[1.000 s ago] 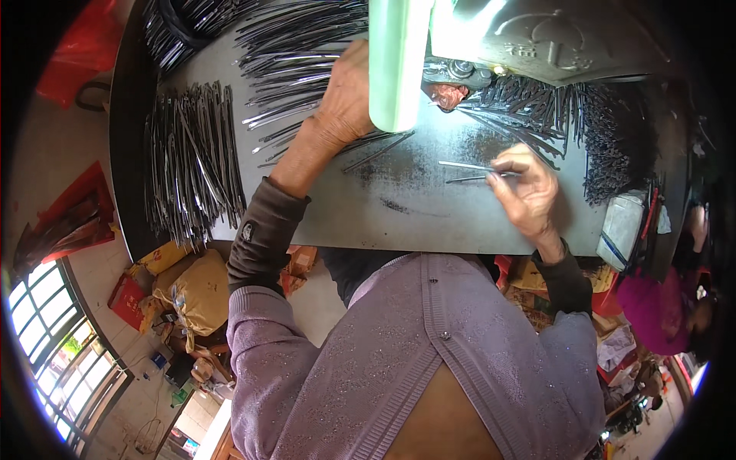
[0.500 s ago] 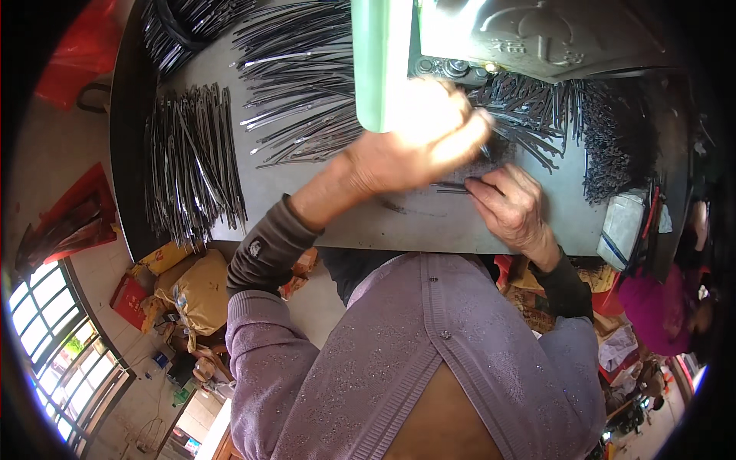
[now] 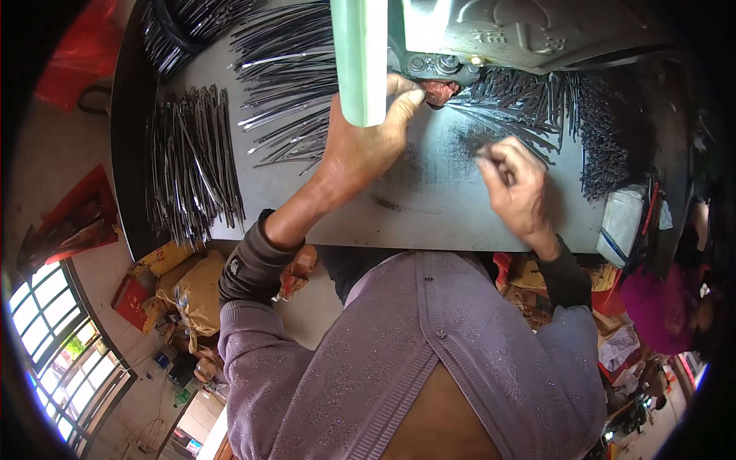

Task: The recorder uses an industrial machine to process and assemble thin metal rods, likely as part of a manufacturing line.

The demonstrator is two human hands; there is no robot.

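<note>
My left hand [image 3: 359, 153] reaches up past a pale green lamp-like bar [image 3: 359, 69] that covers part of it. Its thumb and index finger are closed in a pinch beside a crumpled reddish-brown piece [image 3: 440, 93] under the machine head [image 3: 441, 67]; what they hold is too small to make out. Over the sooty patch of the metal tabletop [image 3: 452, 222] my right hand [image 3: 515, 188] is curled closed, its fingertips slightly blurred, and any content is hidden. Thin dark strips [image 3: 506, 115] fan out from the machine, to the right of the reddish piece.
Loose dark strips [image 3: 287, 84] lie left of the bar, with a neat bundle [image 3: 195, 161] farther left. A dense dark pile [image 3: 609, 146] and a whitish box [image 3: 622, 222] sit at the right. The metal machine cover [image 3: 537, 34] overhangs the far side.
My left hand has drawn back leftward, out of the bright lamplight. My right hand has lifted slightly, and the dark strip at its fingertips no longer shows. The view has shifted a little.
</note>
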